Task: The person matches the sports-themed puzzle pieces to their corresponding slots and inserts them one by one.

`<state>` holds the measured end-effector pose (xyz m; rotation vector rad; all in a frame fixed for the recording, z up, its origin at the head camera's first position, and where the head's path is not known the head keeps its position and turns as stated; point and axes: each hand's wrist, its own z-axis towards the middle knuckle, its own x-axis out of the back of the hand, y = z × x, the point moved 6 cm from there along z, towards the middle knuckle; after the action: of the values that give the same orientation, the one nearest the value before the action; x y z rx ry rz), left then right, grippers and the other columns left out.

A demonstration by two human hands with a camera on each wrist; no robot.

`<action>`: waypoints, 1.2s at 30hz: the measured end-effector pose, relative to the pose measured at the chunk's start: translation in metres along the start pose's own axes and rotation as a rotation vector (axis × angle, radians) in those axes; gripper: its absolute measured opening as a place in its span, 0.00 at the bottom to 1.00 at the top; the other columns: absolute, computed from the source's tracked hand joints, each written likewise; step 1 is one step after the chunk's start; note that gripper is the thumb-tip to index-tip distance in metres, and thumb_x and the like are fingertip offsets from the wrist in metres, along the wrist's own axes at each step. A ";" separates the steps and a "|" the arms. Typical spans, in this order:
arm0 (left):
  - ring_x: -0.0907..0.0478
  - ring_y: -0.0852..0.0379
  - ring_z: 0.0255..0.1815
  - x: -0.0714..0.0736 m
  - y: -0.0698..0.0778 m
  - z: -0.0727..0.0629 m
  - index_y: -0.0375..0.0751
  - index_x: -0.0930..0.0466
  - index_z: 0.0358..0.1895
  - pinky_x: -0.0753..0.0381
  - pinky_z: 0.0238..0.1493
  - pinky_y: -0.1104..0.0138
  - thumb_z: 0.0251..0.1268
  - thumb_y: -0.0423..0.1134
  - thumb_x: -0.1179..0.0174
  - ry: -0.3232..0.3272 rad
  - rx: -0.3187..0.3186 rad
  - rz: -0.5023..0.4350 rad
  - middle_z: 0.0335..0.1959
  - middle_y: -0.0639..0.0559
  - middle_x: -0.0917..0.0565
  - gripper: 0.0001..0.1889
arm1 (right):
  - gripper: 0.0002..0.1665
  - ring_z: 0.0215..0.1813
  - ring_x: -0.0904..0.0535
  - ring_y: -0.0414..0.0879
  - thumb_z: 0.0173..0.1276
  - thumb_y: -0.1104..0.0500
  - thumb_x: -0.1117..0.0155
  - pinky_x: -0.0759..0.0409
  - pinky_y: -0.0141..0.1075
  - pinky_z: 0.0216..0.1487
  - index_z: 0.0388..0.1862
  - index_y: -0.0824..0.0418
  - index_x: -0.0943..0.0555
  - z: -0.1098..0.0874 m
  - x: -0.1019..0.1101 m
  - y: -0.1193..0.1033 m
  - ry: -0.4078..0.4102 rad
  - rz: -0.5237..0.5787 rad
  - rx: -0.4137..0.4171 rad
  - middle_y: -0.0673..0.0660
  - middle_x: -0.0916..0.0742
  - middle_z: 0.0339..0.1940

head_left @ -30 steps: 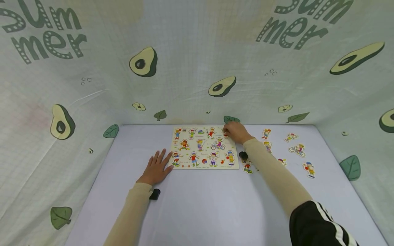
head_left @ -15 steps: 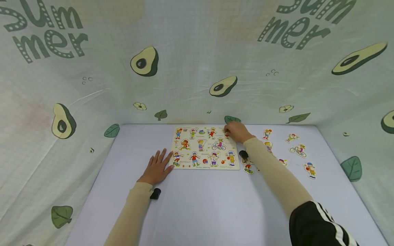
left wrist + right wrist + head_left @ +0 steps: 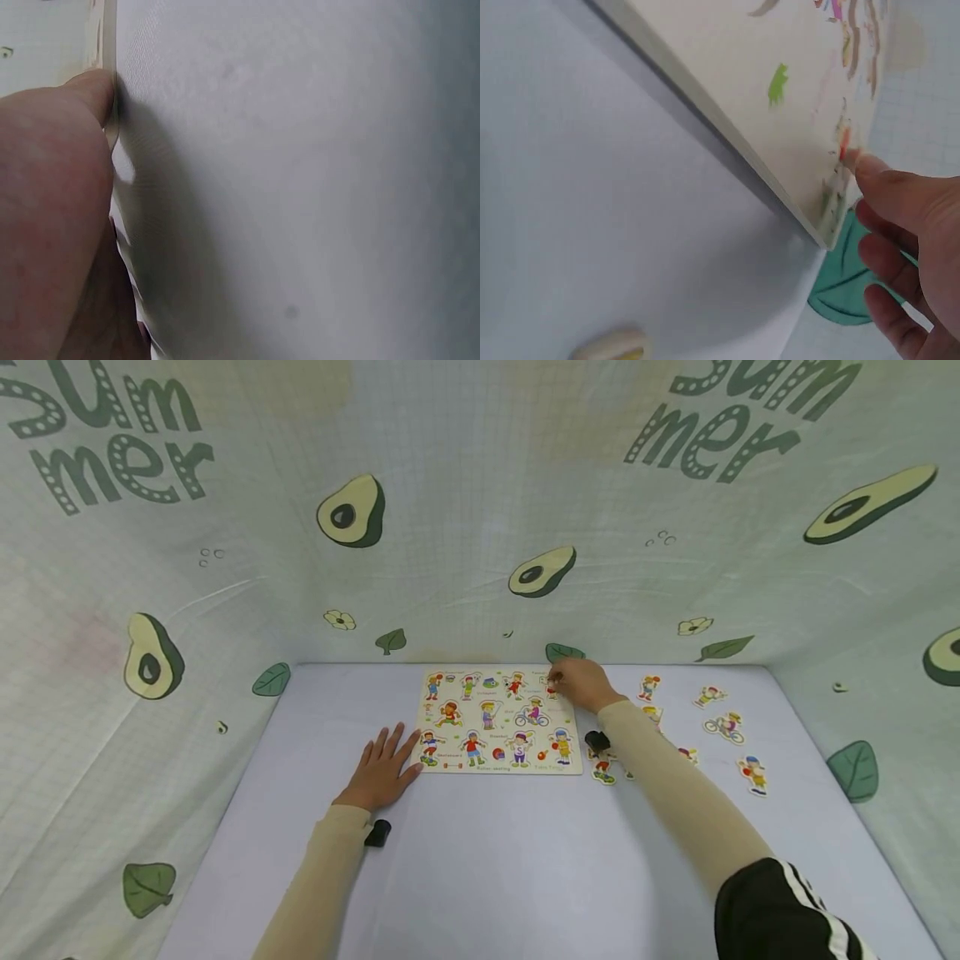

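While the left hand [image 3: 381,770] lies palm down on the white desk [image 3: 480,877], we see its fingers straight and spread apart, reaching the left edge of the picture board [image 3: 453,735]; the left wrist view shows contact with that pale edge. And over at the far right corner, here's the right hand [image 3: 583,683]! Its thumb and forefinger come together at the corner figure [image 3: 551,689], the other fingers bent beneath. We have them touching the figure, red patch showing just beside the tips, but whether they truly clamp it we cannot tell. The figure itself sits on the board, right by that corner.

Look along the board: sporty figures in three rows, and there's the printed cyclist [image 3: 532,713] in the middle one. Off to the right, loose on the desk, we spot a cyclist piece [image 3: 724,727], a blue-capped piece [image 3: 752,774] nearer the person, and a red-clad piece [image 3: 648,687] toward the back. Close beside the board's near right corner lies a skateboarder piece [image 3: 603,770], and the beige sleeve [image 3: 678,793] partly covers others. Behind it all, we've got the avocado-print cloth [image 3: 450,468] hanging.
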<state>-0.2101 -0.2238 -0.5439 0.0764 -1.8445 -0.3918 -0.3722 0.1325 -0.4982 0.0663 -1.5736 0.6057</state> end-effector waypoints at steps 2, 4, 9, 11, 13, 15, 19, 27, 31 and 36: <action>0.67 0.31 0.88 0.000 0.000 0.000 0.45 0.52 0.88 0.64 0.84 0.38 0.86 0.52 0.52 0.002 -0.003 -0.002 0.88 0.36 0.59 0.36 | 0.13 0.56 0.13 0.59 0.74 0.63 0.29 0.18 0.54 0.62 0.55 0.65 0.12 -0.005 0.005 0.003 0.019 -0.005 0.001 0.63 0.09 0.53; 0.67 0.31 0.88 -0.001 0.000 0.000 0.46 0.53 0.88 0.64 0.84 0.38 0.86 0.53 0.52 -0.001 0.000 -0.001 0.88 0.37 0.59 0.36 | 0.14 0.57 0.13 0.60 0.72 0.65 0.28 0.18 0.56 0.62 0.55 0.66 0.12 -0.011 0.011 0.005 0.042 -0.024 0.015 0.63 0.09 0.53; 0.66 0.31 0.88 -0.001 0.000 0.001 0.46 0.52 0.88 0.64 0.84 0.37 0.86 0.52 0.51 0.001 0.003 -0.003 0.88 0.36 0.59 0.37 | 0.14 0.55 0.13 0.61 0.69 0.66 0.25 0.19 0.58 0.62 0.53 0.67 0.12 -0.029 0.029 0.012 0.085 -0.086 0.039 0.63 0.10 0.50; 0.66 0.31 0.87 -0.001 -0.001 0.001 0.45 0.52 0.88 0.63 0.84 0.37 0.86 0.52 0.51 0.008 -0.002 -0.006 0.88 0.36 0.58 0.37 | 0.15 0.55 0.14 0.61 0.68 0.66 0.24 0.19 0.58 0.61 0.53 0.66 0.12 -0.038 0.034 0.015 0.085 -0.114 0.037 0.63 0.10 0.50; 0.66 0.31 0.87 -0.002 -0.001 0.001 0.46 0.52 0.88 0.63 0.84 0.37 0.86 0.52 0.52 0.009 -0.006 -0.003 0.88 0.36 0.58 0.37 | 0.16 0.55 0.14 0.62 0.68 0.65 0.23 0.19 0.58 0.60 0.53 0.67 0.12 -0.047 0.040 0.019 0.082 -0.133 0.032 0.63 0.10 0.50; 0.66 0.31 0.88 -0.004 -0.003 0.002 0.46 0.52 0.88 0.63 0.84 0.37 0.86 0.53 0.53 0.011 -0.010 0.004 0.88 0.36 0.58 0.37 | 0.16 0.55 0.14 0.62 0.68 0.65 0.23 0.19 0.60 0.61 0.54 0.67 0.12 -0.057 0.045 0.022 0.081 -0.154 0.024 0.63 0.10 0.50; 0.66 0.31 0.88 -0.006 -0.004 0.004 0.46 0.51 0.88 0.63 0.84 0.38 0.86 0.54 0.53 0.013 -0.014 0.008 0.88 0.36 0.58 0.37 | 0.17 0.55 0.15 0.64 0.67 0.66 0.23 0.21 0.62 0.62 0.53 0.67 0.12 -0.080 0.056 0.029 0.104 -0.180 0.025 0.64 0.11 0.50; 0.65 0.30 0.87 -0.005 -0.003 0.004 0.46 0.50 0.87 0.63 0.84 0.37 0.85 0.55 0.53 0.030 -0.029 -0.010 0.88 0.36 0.57 0.37 | 0.15 0.50 0.15 0.64 0.64 0.67 0.21 0.19 0.60 0.52 0.49 0.66 0.11 -0.129 0.070 0.043 0.202 -0.219 0.080 0.64 0.11 0.48; 0.66 0.31 0.88 -0.008 -0.005 0.006 0.47 0.52 0.88 0.64 0.84 0.38 0.86 0.56 0.54 0.030 -0.025 -0.006 0.89 0.37 0.58 0.37 | 0.15 0.47 0.15 0.63 0.63 0.67 0.21 0.18 0.59 0.47 0.48 0.66 0.11 -0.152 0.073 0.050 0.232 -0.200 0.084 0.64 0.10 0.47; 0.66 0.31 0.87 -0.008 -0.006 0.006 0.46 0.51 0.87 0.65 0.84 0.37 0.85 0.56 0.53 0.030 -0.023 -0.021 0.89 0.37 0.58 0.37 | 0.14 0.45 0.13 0.62 0.60 0.69 0.20 0.16 0.59 0.44 0.46 0.66 0.11 -0.179 0.073 0.058 0.267 -0.193 0.085 0.63 0.10 0.45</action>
<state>-0.2137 -0.2262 -0.5542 0.0855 -1.8105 -0.4249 -0.2402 0.2790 -0.4535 0.1913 -1.2659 0.5074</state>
